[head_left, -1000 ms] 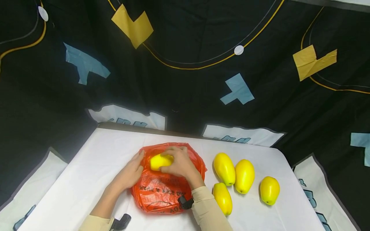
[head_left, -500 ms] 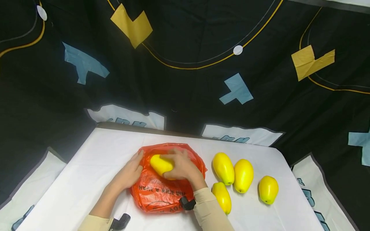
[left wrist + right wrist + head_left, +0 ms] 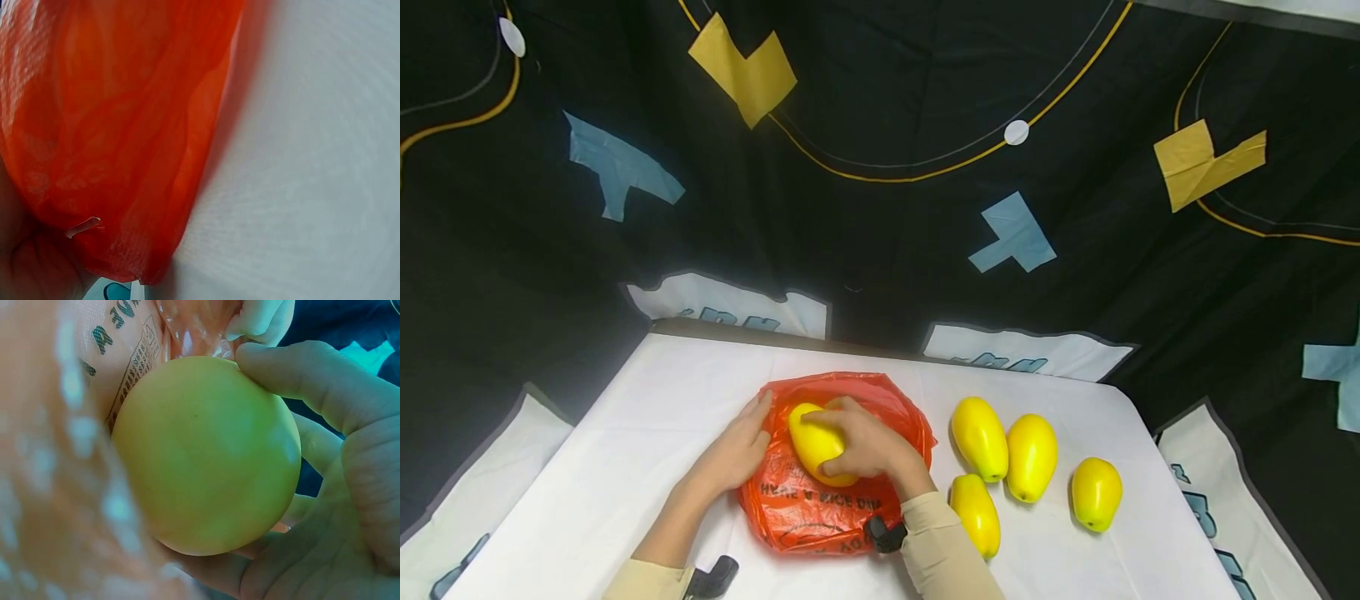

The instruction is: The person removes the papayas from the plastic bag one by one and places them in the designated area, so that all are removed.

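Note:
A red plastic bag (image 3: pixel 820 527) with dark print sits on the white table, its mouth spread upward. The left hand (image 3: pixel 741 443) grips the bag's left edge; the right wrist view shows its fingertips (image 3: pixel 265 319) at the plastic. Over the bag's mouth, the right hand (image 3: pixel 871 446) holds a yellow mango (image 3: pixel 808 442), thumb on one side and fingers curled round the other. In the right wrist view the mango's rounded end (image 3: pixel 203 459) faces the camera, with bag plastic close beside it. Red plastic (image 3: pixel 131 125) fills the left half of the left wrist view.
Several more yellow mangoes lie on the table right of the bag: two close together (image 3: pixel 980 439), one nearer the right sleeve (image 3: pixel 976 515), one farther right (image 3: pixel 1097 494). A black curtain (image 3: pixel 880 242) hangs behind the table's far edge (image 3: pixel 790 338).
The right hand has turned the mango, so its lower end has swung toward the person and more of its length shows. The left hand and the bag stay in place.

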Motion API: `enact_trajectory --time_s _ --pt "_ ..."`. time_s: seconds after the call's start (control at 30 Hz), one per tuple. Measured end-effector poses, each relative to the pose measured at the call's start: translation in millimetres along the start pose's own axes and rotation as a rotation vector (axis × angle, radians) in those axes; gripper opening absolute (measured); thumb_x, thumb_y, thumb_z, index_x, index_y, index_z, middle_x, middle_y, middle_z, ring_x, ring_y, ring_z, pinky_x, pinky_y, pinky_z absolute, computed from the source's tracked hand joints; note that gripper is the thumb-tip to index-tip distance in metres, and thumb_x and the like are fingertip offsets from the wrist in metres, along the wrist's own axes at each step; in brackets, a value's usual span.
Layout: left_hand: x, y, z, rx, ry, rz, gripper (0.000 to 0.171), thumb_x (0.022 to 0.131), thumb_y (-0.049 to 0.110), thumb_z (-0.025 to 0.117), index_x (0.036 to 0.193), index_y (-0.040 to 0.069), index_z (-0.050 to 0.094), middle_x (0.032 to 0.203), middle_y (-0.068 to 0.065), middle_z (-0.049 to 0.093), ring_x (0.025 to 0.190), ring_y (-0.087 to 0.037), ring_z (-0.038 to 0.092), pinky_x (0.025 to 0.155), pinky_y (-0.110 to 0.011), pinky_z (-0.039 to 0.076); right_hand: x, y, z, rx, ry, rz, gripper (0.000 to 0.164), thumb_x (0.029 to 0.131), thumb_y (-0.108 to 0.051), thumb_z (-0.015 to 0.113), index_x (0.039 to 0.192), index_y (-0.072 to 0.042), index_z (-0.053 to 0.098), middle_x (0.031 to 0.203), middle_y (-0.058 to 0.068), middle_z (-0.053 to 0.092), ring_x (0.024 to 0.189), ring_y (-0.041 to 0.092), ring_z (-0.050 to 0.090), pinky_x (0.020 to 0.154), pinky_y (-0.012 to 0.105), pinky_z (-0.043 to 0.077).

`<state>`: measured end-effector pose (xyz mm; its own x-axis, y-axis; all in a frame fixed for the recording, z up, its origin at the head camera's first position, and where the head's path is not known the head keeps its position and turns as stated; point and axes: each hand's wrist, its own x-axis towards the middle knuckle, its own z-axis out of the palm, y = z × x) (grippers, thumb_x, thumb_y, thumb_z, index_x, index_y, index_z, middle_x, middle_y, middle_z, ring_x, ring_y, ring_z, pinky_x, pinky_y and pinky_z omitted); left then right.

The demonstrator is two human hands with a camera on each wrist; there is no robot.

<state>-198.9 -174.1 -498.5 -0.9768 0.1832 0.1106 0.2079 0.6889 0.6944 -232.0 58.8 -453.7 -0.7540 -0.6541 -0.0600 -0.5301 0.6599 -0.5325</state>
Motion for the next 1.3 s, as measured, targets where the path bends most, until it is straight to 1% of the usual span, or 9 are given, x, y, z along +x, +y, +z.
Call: enact_trajectory --time_s 0.1,0.33,0.6,0.8,1.0,1.17,1.3 --pt "0.4 0.7 0.1 -0.001 -0.003 -0.003 0.058 0.097 0.004 0.043 0.149 -0.011 0.023 0.157 -0.026 0.019 0.143 -0.041 0.019 0.114 -0.056 0.019 -0.5 1.6 1.3 0.008 0.025 -0.002 0.075 0.069 -0.028 0.084 0.136 -0.042 0.054 0.132 -0.011 0.047 0.107 0.012 0.048 0.082 0.030 0.052" --pt "0.5 1.6 0.8 -0.003 -0.006 -0.008 0.058 0.097 0.005 0.043 0.150 -0.010 0.022 0.157 -0.027 0.019 0.143 -0.042 0.019 0.114 -0.056 0.019 -3.3 4.9 3.4 0.024 0.082 -0.004 0.068 0.069 -0.031 0.084 0.132 -0.036 0.059 0.132 -0.014 0.049 0.108 0.010 0.047 0.084 0.030 0.051" --pt "0.5 2.3 2.1 -0.014 -0.011 -0.009 0.059 0.097 0.005 0.043 0.150 -0.010 0.022 0.157 -0.027 0.018 0.143 -0.042 0.019 0.115 -0.056 0.019 -9.5 6.7 2.6 0.055 0.134 0.003 0.067 0.069 -0.030 0.082 0.132 -0.034 0.060 0.133 -0.012 0.049 0.108 0.011 0.048 0.083 0.030 0.050" --pt "1.1 3.2 0.5 -0.011 -0.006 -0.005 0.059 0.097 0.005 0.043 0.149 -0.011 0.022 0.157 -0.027 0.018 0.143 -0.042 0.019 0.115 -0.056 0.019 -16.6 4.6 -4.2 0.051 0.194 0.022 0.068 0.068 -0.031 0.082 0.132 -0.035 0.059 0.136 -0.015 0.048 0.113 0.010 0.046 0.084 0.032 0.050" --pt "0.6 2.0 0.0 -0.017 -0.003 -0.004 0.059 0.096 0.004 0.043 0.149 -0.010 0.022 0.157 -0.027 0.018 0.143 -0.042 0.019 0.114 -0.057 0.019 -26.8 -0.4 -12.9 0.088 0.239 0.042 0.069 0.067 -0.032 0.083 0.131 -0.037 0.058 0.136 -0.016 0.047 0.113 0.012 0.046 0.082 0.033 0.051" --pt "-0.3 1.3 0.1 -0.013 -0.005 0.006 0.059 0.096 0.004 0.044 0.149 -0.012 0.022 0.156 -0.029 0.018 0.142 -0.044 0.019 0.114 -0.057 0.019 -36.0 -1.1 -18.0 0.117 0.283 0.027 0.068 0.067 -0.032 0.083 0.130 -0.036 0.060 0.131 -0.016 0.048 0.108 0.012 0.047 0.077 0.032 0.052" --pt "-0.1 0.6 -1.1 -0.007 -0.003 0.010 0.059 0.096 0.004 0.044 0.149 -0.012 0.022 0.155 -0.029 0.018 0.142 -0.044 0.019 0.114 -0.058 0.018 -42.5 -2.6 -23.8 0.126 0.324 -0.001 0.065 0.067 -0.032 0.081 0.128 -0.033 0.062 0.129 -0.016 0.050 0.106 0.012 0.050 0.078 0.033 0.052"
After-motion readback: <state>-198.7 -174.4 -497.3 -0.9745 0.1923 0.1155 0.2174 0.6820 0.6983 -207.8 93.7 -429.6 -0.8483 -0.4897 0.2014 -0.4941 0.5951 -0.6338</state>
